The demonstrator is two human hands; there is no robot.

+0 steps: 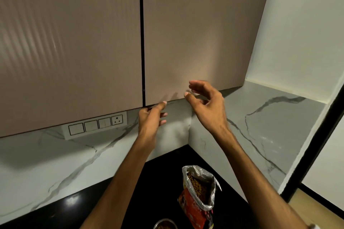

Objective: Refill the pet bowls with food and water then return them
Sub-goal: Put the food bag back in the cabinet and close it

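Left hand: my left hand (151, 120) is raised to the bottom edge of the right cabinet door (195, 33), fingertips curled under it beside the dark gap between the doors.
Right hand: my right hand (206, 106) hangs just below that same edge, fingers spread loose, holding nothing.
Pet food bag (200, 194): stands upright on the black counter (163, 169), long axis vertical, torn mouth facing up, kibble showing.
Bowl (165, 224): steel, just left of the bag at the frame's bottom, kibble inside.
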